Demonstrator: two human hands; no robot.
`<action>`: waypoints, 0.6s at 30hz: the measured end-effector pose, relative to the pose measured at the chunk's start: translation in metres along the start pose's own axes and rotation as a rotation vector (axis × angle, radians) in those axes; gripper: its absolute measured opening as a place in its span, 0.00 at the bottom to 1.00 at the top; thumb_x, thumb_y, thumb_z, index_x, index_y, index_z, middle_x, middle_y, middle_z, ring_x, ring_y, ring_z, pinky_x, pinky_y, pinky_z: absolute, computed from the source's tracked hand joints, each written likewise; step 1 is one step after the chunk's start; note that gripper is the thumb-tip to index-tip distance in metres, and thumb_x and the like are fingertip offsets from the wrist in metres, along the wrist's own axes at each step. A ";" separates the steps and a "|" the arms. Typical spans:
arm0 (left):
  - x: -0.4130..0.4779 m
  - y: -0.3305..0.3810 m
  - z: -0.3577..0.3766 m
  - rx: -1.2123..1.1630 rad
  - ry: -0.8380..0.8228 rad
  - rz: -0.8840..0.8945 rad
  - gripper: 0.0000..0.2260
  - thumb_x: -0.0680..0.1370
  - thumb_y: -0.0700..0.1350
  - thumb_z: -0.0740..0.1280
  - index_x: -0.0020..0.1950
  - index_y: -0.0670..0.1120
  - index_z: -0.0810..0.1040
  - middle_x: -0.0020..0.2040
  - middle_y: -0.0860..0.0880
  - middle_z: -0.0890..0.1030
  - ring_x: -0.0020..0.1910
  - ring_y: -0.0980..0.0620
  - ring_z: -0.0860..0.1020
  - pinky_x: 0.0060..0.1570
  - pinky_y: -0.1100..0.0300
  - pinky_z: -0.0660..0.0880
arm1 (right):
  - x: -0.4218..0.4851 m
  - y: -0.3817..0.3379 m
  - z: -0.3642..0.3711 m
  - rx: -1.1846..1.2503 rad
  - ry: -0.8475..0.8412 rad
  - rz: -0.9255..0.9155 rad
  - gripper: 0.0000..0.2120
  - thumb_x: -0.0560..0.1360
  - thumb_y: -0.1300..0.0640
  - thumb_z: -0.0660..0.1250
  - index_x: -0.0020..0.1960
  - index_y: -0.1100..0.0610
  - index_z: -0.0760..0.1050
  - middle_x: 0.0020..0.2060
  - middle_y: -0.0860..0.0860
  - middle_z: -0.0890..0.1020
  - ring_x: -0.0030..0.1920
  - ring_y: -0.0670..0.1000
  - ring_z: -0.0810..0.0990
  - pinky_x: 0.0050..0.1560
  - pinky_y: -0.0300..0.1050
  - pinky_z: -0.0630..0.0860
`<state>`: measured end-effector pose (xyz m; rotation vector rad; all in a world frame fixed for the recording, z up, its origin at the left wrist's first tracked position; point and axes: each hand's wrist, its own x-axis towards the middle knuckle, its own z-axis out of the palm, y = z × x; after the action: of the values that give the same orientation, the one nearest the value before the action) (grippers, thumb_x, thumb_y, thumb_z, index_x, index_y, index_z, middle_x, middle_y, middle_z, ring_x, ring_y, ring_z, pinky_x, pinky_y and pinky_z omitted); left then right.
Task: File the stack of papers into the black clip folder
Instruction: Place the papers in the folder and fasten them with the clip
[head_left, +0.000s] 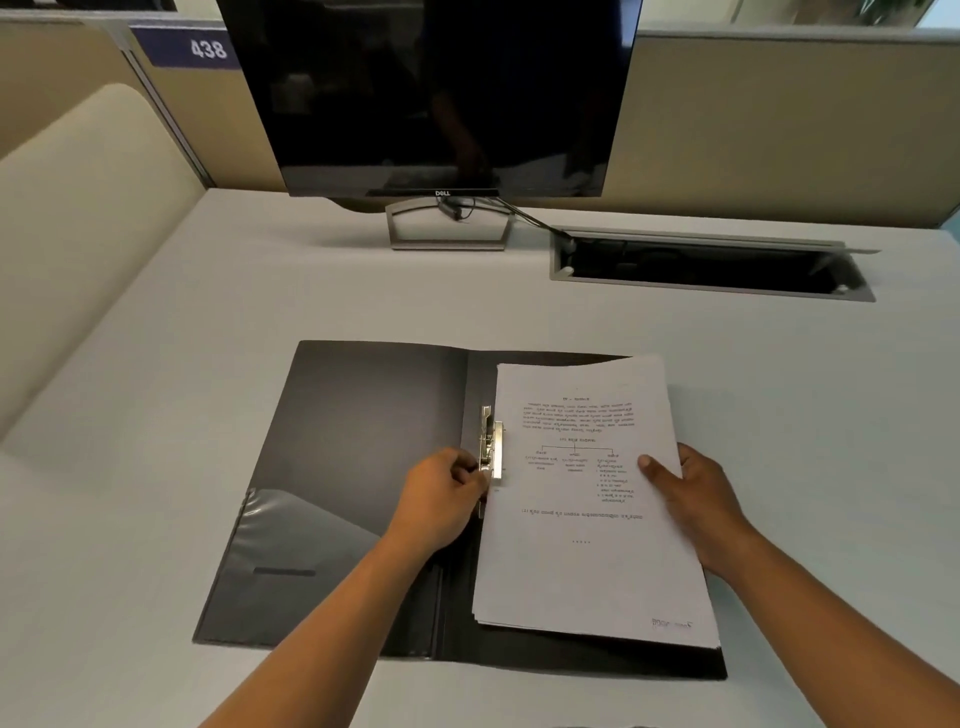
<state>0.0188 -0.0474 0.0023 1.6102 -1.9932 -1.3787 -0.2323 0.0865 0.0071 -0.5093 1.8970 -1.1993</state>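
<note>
Two hands on the job: my left hand (447, 493) is curled shut, fingertips pinching the metal clip (491, 449) at the spine of the black clip folder (358, 447); my right hand (691, 493) grips the right edge of the stack of papers (592, 499), thumb on top, fingers under as far as I can tell.

Folder lies open, centre of the frame, on the worktop (156, 322). Stack sits on its right half w/ its left edge by the clip, a bit skewed; top right corner sticks out past the folder edge.

I reckon the step is clamping the sheets. To do it well: hold the lever up w/ the left, slide the stack left till its edge is fully under the clamp bar, square it to the spine, then let the lever down. Can't tell from here if the edge is already under the bar. Keep right-hand pressure even so the sheets don't fan. Monitor (441, 93) at the top of frame is well apart, no obstacle.
</note>
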 end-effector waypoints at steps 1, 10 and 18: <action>0.000 -0.001 0.000 -0.010 -0.005 0.007 0.11 0.78 0.46 0.70 0.60 0.46 0.77 0.37 0.51 0.79 0.34 0.56 0.77 0.35 0.67 0.72 | 0.002 0.001 0.000 -0.044 -0.001 0.002 0.09 0.77 0.54 0.69 0.56 0.53 0.79 0.52 0.52 0.85 0.50 0.54 0.84 0.54 0.52 0.79; -0.001 0.002 0.002 -0.022 -0.057 0.052 0.20 0.78 0.40 0.66 0.70 0.48 0.73 0.35 0.51 0.78 0.32 0.55 0.77 0.31 0.67 0.72 | 0.014 -0.002 -0.009 -0.507 0.172 -0.116 0.22 0.71 0.47 0.73 0.61 0.54 0.74 0.47 0.49 0.81 0.45 0.49 0.79 0.39 0.42 0.73; -0.002 0.006 0.003 -0.018 -0.077 0.099 0.19 0.80 0.38 0.58 0.69 0.51 0.75 0.28 0.56 0.75 0.20 0.61 0.69 0.21 0.72 0.64 | 0.029 -0.017 -0.017 -0.547 0.099 -0.106 0.12 0.73 0.51 0.72 0.55 0.53 0.80 0.41 0.45 0.81 0.42 0.47 0.79 0.40 0.41 0.73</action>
<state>0.0135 -0.0442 0.0058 1.4504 -2.0671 -1.4374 -0.2646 0.0681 0.0134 -0.8598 2.3127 -0.7662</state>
